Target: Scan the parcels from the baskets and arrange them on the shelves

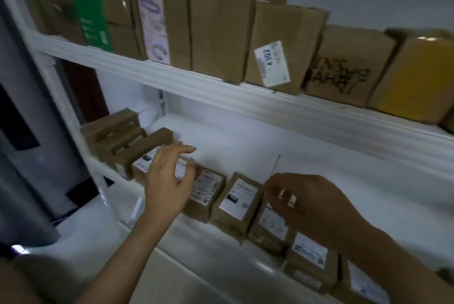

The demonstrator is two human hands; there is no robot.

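Brown parcels (221, 220) stand in a row along the front of the lower shelf (270, 151), and the upper shelf (196, 82) is packed with cardboard boxes (216, 28), so a good part of your job looks done. Your left hand (169, 181) is spread wide over the parcels near the left end, and your right hand (312, 205) curls its fingers on the top edge of one parcel (270, 225), as if pinching it, though the blur makes that unsure. No basket shows, so I cannot tell how many are left, but the lower shelf has room.
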